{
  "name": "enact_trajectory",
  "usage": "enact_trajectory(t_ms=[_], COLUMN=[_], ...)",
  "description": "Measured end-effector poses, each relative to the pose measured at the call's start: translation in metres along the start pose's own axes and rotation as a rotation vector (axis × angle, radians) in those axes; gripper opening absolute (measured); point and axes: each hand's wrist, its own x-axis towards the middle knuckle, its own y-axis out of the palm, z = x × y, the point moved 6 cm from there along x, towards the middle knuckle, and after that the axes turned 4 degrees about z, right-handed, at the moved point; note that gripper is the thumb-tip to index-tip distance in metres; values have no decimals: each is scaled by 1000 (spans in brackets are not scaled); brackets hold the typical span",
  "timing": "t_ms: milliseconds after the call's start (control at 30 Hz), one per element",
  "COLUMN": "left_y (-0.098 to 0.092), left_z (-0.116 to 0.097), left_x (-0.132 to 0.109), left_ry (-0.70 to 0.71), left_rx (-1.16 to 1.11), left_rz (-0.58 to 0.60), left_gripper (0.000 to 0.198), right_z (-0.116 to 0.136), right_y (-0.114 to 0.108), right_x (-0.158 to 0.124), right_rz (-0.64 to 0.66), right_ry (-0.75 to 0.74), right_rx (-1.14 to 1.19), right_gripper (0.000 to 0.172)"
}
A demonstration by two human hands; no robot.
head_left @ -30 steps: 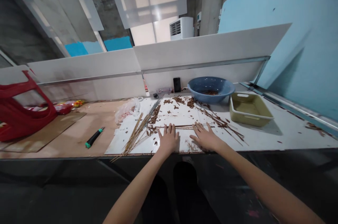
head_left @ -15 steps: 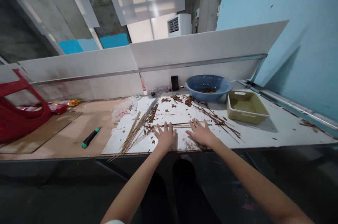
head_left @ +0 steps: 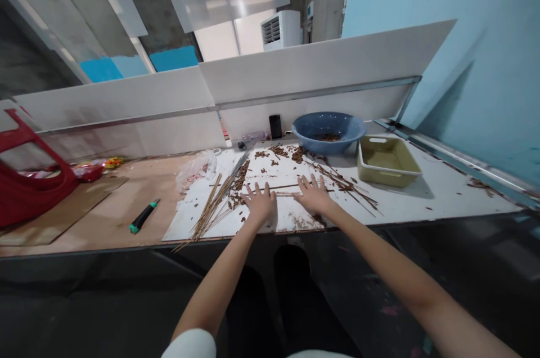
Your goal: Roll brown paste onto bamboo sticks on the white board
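Observation:
My left hand (head_left: pixel 260 204) lies flat on the white board with its fingers spread. My right hand (head_left: pixel 314 197) rests the same way to its right, also open. Both palms press over a thin, pale, coated stick (head_left: pixel 284 195) lying crosswise; its ends pass under the hands. Just beyond it, a darker thin stick (head_left: pixel 284 186) runs almost parallel under the fingers. Left of my hands is a bundle of thin bare sticks (head_left: pixel 213 206), some overhanging the front edge. To the right lie several dark-coated sticks (head_left: pixel 348 183). Brown crumbly bits (head_left: pixel 279 151) are scattered beyond my hands.
A blue basin (head_left: pixel 329 141) with brown bits inside stands at the back right, beside an olive-green bin (head_left: pixel 386 172). A black phone (head_left: pixel 275 126) leans on the back panel. Leftward are a plastic bag (head_left: pixel 196 171), a green-black cutter (head_left: pixel 144 216) and a red plastic stool (head_left: pixel 36 178).
Both hands have slid slightly forward, away from me, still flat. The dark stick and the pale one now lie farther apart. My view has shifted a little.

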Motion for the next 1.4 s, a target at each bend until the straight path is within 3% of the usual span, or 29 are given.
enact_trajectory(t_ms=[100,267,467,567,700,833,967,1167,1333,1400], left_y=[-4,7,-35,-35,2,25,22,17,6,7], left_z=[2,20,32,33,15,-20,-39,-38,-43,-41], left_x=[-5,-30,-14,-13,-24,-16,0,9,18,12], left_ry=[-16,-43,-188,-133,134,326,314,265,244,248], left_rx=[14,72,15,49,101,116,82,15,26,39], left_rz=[7,2,-130,-158,-84,-6,29,18,20,23], left_gripper=[68,70,78,78,70,70,70,70,69,69], right_z=[1,-1,1,2,-2,-5,-9,8,9,11], right_y=[-2,9,-7,-3,12,6,-8,1,-7,-6], right_x=[1,-11,13,8,-7,3,13,12,24,16], right_rz=[31,57,35,19,21,79,52,-17,12,28], right_ry=[9,-18,22,14,-20,-135,-166,-333,-188,-221], right_rx=[9,22,35,20,-17,-85,-137,-129,-23,-70], right_gripper=[87,90,88,89,91,68,60,58,71,68])
